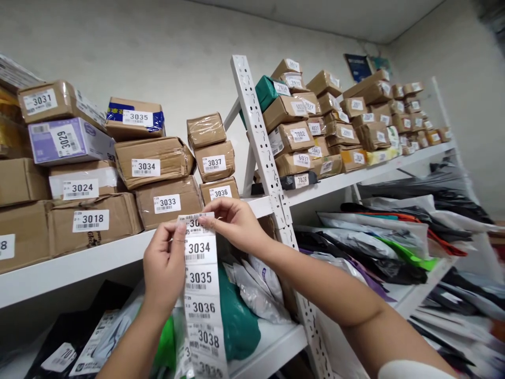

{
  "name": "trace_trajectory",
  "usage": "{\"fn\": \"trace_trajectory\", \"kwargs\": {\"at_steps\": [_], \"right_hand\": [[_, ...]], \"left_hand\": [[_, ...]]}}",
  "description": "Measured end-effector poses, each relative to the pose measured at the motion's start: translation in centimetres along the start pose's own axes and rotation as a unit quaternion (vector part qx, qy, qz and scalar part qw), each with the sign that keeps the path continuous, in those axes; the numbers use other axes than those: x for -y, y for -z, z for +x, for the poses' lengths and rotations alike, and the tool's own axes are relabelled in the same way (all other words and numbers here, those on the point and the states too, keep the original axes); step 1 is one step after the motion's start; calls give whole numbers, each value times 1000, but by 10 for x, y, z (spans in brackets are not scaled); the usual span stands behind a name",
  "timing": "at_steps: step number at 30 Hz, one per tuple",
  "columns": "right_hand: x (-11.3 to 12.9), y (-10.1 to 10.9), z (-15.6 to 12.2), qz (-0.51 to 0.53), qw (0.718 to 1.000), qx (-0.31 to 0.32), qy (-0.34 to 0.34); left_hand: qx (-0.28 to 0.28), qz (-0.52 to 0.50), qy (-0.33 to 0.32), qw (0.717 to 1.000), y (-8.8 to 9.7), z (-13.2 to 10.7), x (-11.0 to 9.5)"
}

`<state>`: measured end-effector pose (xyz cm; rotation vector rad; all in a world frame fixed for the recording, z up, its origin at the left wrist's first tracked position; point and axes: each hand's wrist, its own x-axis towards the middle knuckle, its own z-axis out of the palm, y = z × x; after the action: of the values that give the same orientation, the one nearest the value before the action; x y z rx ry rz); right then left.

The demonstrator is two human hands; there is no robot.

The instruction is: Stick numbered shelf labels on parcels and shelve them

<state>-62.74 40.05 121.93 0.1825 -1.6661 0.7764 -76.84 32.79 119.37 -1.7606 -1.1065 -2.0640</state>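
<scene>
A long white strip of number labels (201, 305) hangs down in front of me, printed 3034, 3035, 3036, 3038 and more. My left hand (164, 260) pinches its upper left edge between thumb and fingers. At the top right corner, my right hand (239, 223) is closed on the strip, thumb in front, partly covering the top label's number. Just behind the hands sit a brown box labelled 3033 (170, 202) and a small box labelled 3036 (220, 190). Above them are a box labelled 3034 (153, 163) and one labelled 3037 (215, 162).
A white shelf edge (74, 271) runs below the boxes, and a perforated white post (258, 131) stands to the right. Further right, a shelf holds many labelled parcels (300, 134). Bagged packages, including a green bag (239, 321), lie on lower shelves.
</scene>
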Motion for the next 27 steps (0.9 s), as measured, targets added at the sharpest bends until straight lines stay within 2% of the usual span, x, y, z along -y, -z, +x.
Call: {"fn": "trace_trajectory", "kwargs": {"at_steps": [3, 6, 9, 12, 15, 17, 20, 22, 27], "right_hand": [[0, -5, 2, -88, 992, -36, 82], [8, 3, 28, -166, 968, -84, 170], [24, 32, 89, -247, 928, -171, 220], [35, 64, 158, -373, 889, -154, 217], [36, 80, 197, -502, 838, -109, 187], [35, 80, 202, -559, 804, -84, 187], [33, 74, 192, -597, 768, -68, 222], [34, 72, 185, -605, 756, -73, 239], [37, 72, 178, -614, 747, -80, 243]], "left_hand": [[-14, 8, 7, 1000, -2, 8, 2], [-17, 29, -8, 999, 0, 7, 8], [-9, 64, -23, 998, 4, -4, 16], [-5, 81, -33, 996, 9, -17, 22], [-16, 87, -53, 995, 14, -26, 22], [-37, 77, -54, 995, 16, -30, 19], [-59, 63, -45, 995, 20, -35, 16], [-59, 59, -40, 996, 22, -37, 16], [-59, 45, -32, 997, 23, -38, 20]]}}
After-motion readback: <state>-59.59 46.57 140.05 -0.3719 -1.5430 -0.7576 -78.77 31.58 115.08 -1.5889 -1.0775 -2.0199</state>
